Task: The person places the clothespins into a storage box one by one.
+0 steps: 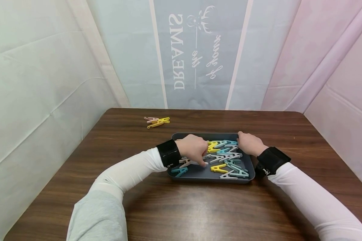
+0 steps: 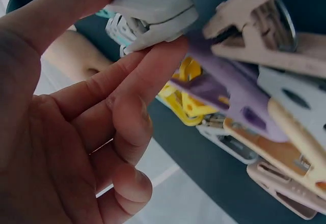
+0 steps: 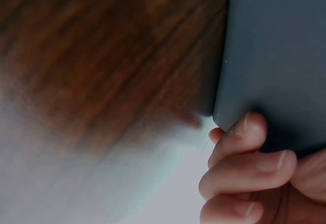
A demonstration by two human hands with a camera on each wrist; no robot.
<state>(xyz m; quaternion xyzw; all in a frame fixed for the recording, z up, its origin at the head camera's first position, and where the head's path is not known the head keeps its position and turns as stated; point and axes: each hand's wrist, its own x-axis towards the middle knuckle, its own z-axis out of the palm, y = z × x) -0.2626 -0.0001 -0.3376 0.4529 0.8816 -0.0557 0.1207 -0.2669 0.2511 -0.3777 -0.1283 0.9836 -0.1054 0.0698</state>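
A dark grey tray holding many clothespins stands on the wooden table. Over its left half is my left hand, whose thumb and fingertips pinch a pale grey clothespin in the left wrist view. Close beside it lie a purple clothespin and a beige clothespin. My right hand grips the tray at its far right corner, fingers curled over the edge in the right wrist view. Yellow clothespins, along with teal and grey ones, fill the tray's right half. My left hand covers part of the left-hand pile.
Beyond the tray to the left, a small group of yellow and pink clothespins lies on the brown table. Behind the table hangs a printed cloth, and pale fabric walls stand on both sides.
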